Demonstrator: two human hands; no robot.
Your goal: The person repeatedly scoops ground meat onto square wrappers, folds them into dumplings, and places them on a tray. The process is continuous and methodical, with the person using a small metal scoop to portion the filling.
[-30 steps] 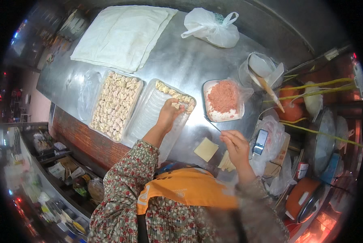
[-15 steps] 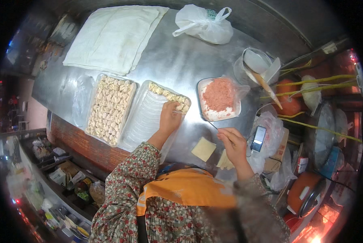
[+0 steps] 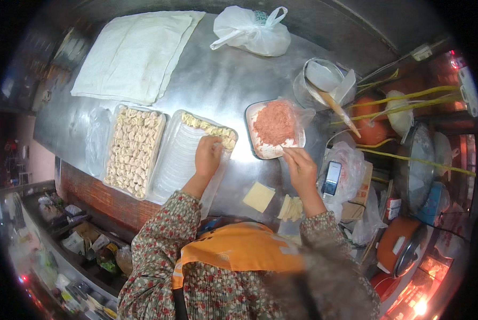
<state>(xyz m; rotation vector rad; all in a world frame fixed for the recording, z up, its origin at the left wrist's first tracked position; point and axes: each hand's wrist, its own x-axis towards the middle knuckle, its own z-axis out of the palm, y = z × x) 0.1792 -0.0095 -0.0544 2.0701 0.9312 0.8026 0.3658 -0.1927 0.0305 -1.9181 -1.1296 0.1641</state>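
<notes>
My left hand (image 3: 209, 153) is over a clear plastic tray (image 3: 170, 160), its fingers curled together by the row of folded wontons (image 3: 202, 126) along the tray's far edge. Whatever lies between those fingertips is hidden. My right hand (image 3: 302, 166) is closed round a thin stick-like tool, mostly hidden now, at the near right edge of a white tray (image 3: 256, 145) of pink minced meat (image 3: 274, 122). A second tray, full of wontons (image 3: 134, 150), stands to the left. Square yellow wrappers (image 3: 259, 197) lie nearer me, with a stack of narrower-looking ones (image 3: 290, 208) beside them.
A folded white cloth (image 3: 132, 56) covers the far left of the metal table (image 3: 223, 80). A tied white bag (image 3: 252, 32) sits at the back. On the right are a clear tub (image 3: 324, 80) with a wooden-handled tool, a phone (image 3: 332, 178), plastic bags and an orange pot (image 3: 400, 246).
My right hand has moved forward to the meat tray's edge, leaving the wrapper stack more in sight. My left hand stays by the wonton row. The whole view has shifted slightly.
</notes>
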